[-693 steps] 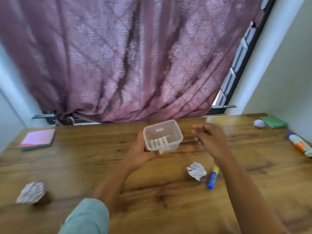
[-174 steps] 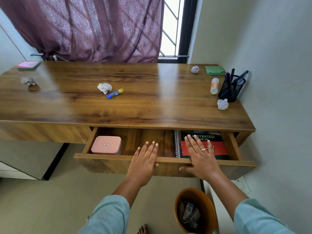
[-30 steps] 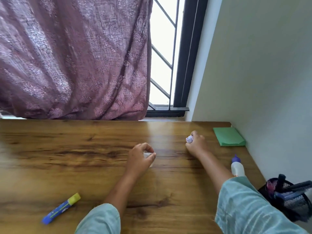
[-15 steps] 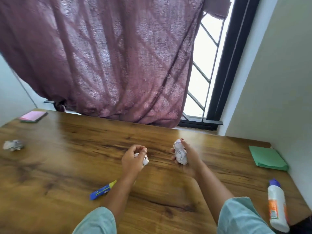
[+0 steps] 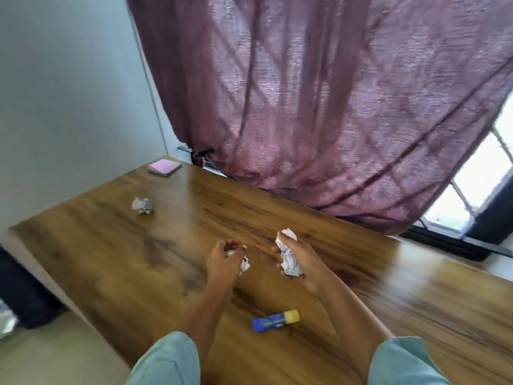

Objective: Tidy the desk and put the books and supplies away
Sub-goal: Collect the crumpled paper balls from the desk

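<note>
White paper: small wad [image 5: 244, 264] clutched in left hand [image 5: 224, 259], mostly hidden inside it; clump [image 5: 288, 259] gripped in right hand [image 5: 308, 261]. Loose wad [image 5: 142, 205] on desk [image 5: 111, 245], well left. Glue stick [image 5: 275, 320] near, below both hands. Edges blurred.

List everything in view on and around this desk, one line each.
Desk: one, brown wood, across the lower frame.
Loose paper wad: one, white, on the desk, far left.
Sticky-note pad: one, pink, on the desk's far left corner.
Glue stick: one, blue with a yellow cap, lying on the desk between the forearms.
Curtain: one, maroon, behind the desk.
Window: one, bright, right of the curtain.
Left-hand paper wad: one, white, in the left hand.
Right-hand paper: count unclear, white, in the right hand.
Sleeves: two, pale teal, bottom edge.
Left hand: grips its wad above the desk.
Right hand: grips crumpled paper.
</note>
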The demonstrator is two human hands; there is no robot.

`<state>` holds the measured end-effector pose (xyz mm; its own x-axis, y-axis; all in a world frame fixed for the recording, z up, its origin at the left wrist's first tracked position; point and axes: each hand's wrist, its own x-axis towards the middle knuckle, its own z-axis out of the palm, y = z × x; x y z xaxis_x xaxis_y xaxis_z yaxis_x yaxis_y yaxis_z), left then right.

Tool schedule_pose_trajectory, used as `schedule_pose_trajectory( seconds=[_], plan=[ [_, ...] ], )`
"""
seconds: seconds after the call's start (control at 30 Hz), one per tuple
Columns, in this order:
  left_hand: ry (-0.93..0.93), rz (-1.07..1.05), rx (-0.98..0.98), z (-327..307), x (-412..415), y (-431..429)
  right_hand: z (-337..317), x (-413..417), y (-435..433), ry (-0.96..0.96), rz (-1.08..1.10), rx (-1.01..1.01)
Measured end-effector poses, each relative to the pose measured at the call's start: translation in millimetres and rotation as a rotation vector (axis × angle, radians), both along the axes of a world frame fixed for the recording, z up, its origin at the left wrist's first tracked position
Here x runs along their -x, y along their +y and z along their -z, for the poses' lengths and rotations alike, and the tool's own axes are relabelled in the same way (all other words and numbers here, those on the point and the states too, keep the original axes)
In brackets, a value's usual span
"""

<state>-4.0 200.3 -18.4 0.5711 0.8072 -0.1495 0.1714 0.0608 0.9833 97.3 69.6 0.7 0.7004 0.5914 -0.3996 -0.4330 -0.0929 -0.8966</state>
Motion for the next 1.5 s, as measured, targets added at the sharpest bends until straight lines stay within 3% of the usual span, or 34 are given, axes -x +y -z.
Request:
schedule_pose_trajectory(
  seconds=[0.43, 0.6, 0.73, 0.9, 1.07, 1.37, 1.5],
  plan=[
    [0.069, -0.281, -0.075, 19.6, 53.4, 277.9, 31.1, 34.2, 298.4, -0.201, -0.026, 0.043],
    [0.032, -0.290, 0.012, 29.3, 48.8, 333.9, 22.4, 43.1, 373.7, -0.355, -0.129, 0.084],
    [-0.036, -0.264, 0.101, 37.4, 39.0, 353.1, 24.9, 35.3, 410.7, -0.349, -0.203, 0.096],
    [0.007, -0.090, 0.052, 46.1, 20.3, 367.7, 35.1, 31.7, 424.9, -0.262, -0.249, 0.119],
    [0.001, -0.052, -0.006, 48.4, 13.8, 361.0, 37.0, 39.6, 412.3, -0.175, -0.230, 0.081],
    [-0.118, 0.004, 0.129, 28.6, 20.2, 300.2, 17.3, 61.1, 346.7, -0.060, -0.207, 0.098],
    [-0.194, -0.006, 0.183, 9.3, 19.2, 266.0, 7.2, 66.6, 306.1, 0.107, -0.163, 0.050]
  ],
)
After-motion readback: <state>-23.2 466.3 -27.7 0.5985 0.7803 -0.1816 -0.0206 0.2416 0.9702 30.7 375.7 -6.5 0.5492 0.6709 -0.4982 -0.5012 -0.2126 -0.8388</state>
